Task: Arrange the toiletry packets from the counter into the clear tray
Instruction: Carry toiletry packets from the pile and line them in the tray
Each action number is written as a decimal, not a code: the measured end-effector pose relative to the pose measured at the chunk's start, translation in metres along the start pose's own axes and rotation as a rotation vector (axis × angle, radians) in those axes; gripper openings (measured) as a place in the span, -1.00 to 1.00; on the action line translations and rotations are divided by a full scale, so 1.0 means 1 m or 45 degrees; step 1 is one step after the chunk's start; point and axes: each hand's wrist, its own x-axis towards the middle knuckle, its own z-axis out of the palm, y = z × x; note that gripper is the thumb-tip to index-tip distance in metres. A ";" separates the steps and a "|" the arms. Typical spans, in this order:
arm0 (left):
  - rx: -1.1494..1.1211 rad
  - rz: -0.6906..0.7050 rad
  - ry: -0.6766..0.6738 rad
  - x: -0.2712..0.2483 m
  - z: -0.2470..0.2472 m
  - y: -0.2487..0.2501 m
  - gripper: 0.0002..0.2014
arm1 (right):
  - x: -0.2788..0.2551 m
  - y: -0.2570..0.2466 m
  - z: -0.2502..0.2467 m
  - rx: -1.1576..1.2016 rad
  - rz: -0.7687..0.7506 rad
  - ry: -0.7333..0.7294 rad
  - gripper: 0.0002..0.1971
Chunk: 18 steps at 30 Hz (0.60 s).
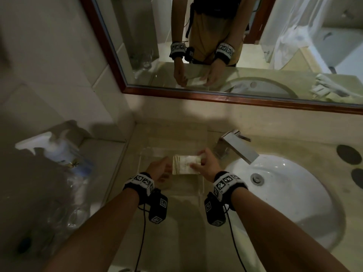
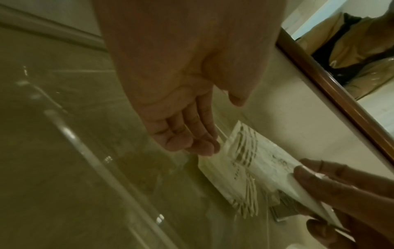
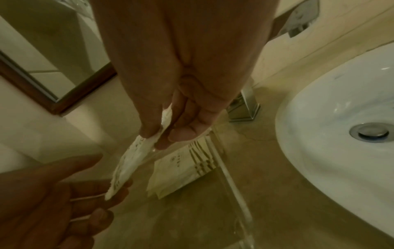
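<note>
Mid-frame in the head view, the right hand [image 1: 204, 163] is pinching a packet [image 1: 185, 164] by one end, thumb on one face and fingers on the other. It's a flat, white paper-looking sachet with a band of dark stripes along the end away from the fingers and some small print I can't read. It hangs over the clear tray [image 1: 200, 188], tilted in the right wrist view, not lying flat.

The left hand [image 1: 160, 169] is just left of it, fingers straight and relaxed, holding nothing; its fingertips [image 2: 202, 146] sit right at the packet's striped end, and I can't tell if they actually touch.

Below, a second packet [image 3: 183, 170] with the same look lies flat on the tray floor, near the tray's right wall. The tray sits on the beige table [image 1: 176, 238], left of the white sink [image 1: 284, 193] and chrome tap [image 1: 238, 147].
</note>
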 end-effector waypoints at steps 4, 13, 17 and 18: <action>0.043 -0.012 0.011 0.001 -0.009 -0.012 -0.49 | 0.001 0.000 0.012 -0.066 -0.001 -0.044 -0.58; 0.081 0.006 0.131 0.003 -0.025 -0.019 -0.64 | 0.004 0.012 0.039 -0.260 0.022 0.071 -0.80; 0.083 0.030 0.142 0.005 -0.031 -0.020 -0.65 | 0.008 0.017 0.047 -0.102 0.162 0.136 -0.86; 0.089 0.032 0.149 0.006 -0.032 -0.021 -0.65 | 0.009 0.018 0.048 -0.087 0.181 0.171 -0.92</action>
